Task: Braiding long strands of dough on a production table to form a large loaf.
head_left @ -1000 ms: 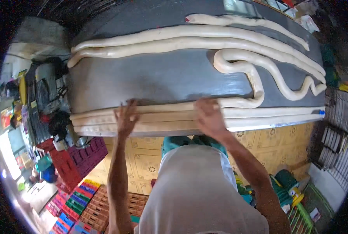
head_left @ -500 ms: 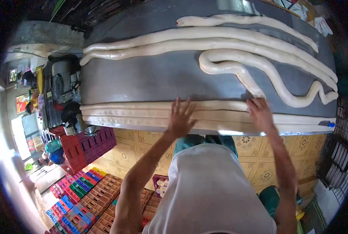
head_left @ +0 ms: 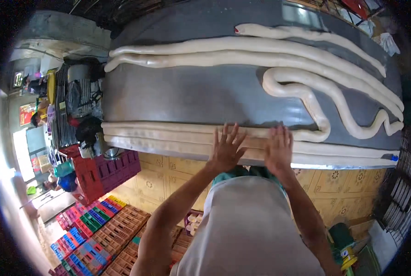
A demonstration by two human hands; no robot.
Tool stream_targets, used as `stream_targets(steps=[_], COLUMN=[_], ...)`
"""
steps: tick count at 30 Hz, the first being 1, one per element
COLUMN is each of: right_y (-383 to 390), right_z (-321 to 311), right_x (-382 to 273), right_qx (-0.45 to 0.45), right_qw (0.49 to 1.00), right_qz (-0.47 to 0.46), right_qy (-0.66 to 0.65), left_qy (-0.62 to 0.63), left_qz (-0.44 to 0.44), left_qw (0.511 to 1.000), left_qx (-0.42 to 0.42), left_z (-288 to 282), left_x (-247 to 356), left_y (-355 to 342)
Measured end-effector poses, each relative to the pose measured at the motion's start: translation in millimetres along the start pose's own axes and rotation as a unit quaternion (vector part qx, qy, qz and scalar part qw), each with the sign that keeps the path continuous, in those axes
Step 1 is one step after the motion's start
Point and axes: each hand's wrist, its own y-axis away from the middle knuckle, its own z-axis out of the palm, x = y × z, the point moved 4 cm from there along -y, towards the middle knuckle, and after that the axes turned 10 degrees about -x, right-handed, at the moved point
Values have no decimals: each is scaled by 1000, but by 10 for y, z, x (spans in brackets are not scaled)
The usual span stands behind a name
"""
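Note:
Long pale dough ropes (head_left: 164,137) lie side by side along the near edge of the grey table. My left hand (head_left: 226,152) rests on them palm down, its fingers spread. Just to its right is my right hand (head_left: 279,149), fingers stretched out over the same ropes and slightly blurred; neither hand grips anything. To the right of my hands, the farthest of these strands bends back into a winding dough rope (head_left: 339,103). Two more long dough ropes (head_left: 205,46) run across the table beyond, with a shorter dough rope (head_left: 302,34) behind them.
A small dark thing with a blue end (head_left: 394,158) lies at the table's right end. Red and purple crates (head_left: 109,172) stand off its left end. Stacked brown crates (head_left: 115,230) and a patterned yellow floor (head_left: 336,184) show below. A metal rack (head_left: 401,202) is at right.
My right hand has moved left, from the bend of the winding rope to beside my left hand. The bend now lies lower and rounder, close to the near ropes. The view has shifted slightly.

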Motion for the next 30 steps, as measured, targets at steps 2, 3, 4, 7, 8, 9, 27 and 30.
stream_targets(steps=[2, 3, 4, 7, 8, 9, 27, 30], right_y=[-225, -410, -526, -552, -544, -391, -462, -707], right_z=[137, 204, 166, 130, 79, 88, 115, 72], right_x=[-196, -167, -156, -74, -66, -134, -768, -692], right_qx=[-37, -51, 13, 17, 29, 3, -107, 93], right_qw=[998, 995, 994, 996, 996, 999, 990, 988], right_qz=[-34, 8, 34, 57, 30, 26, 45, 96], right_qy=[29, 84, 100, 64, 79, 35, 78, 75], left_qy=[-9, -30, -64, -27, -4, 33, -103, -30], left_qz=[-8, -33, -45, -67, -31, 36, -58, -119], left_qw=[1000, 997, 987, 990, 999, 998, 991, 990], left_qx=[3, 63, 141, 120, 36, -40, 65, 74], left_z=[-39, -139, -258, -304, -253, -193, -135, -320], left_x=[-95, -143, -167, -203, -207, -210, -752, -876], left_y=[45, -54, -66, -134, -116, 4, 433, 367])
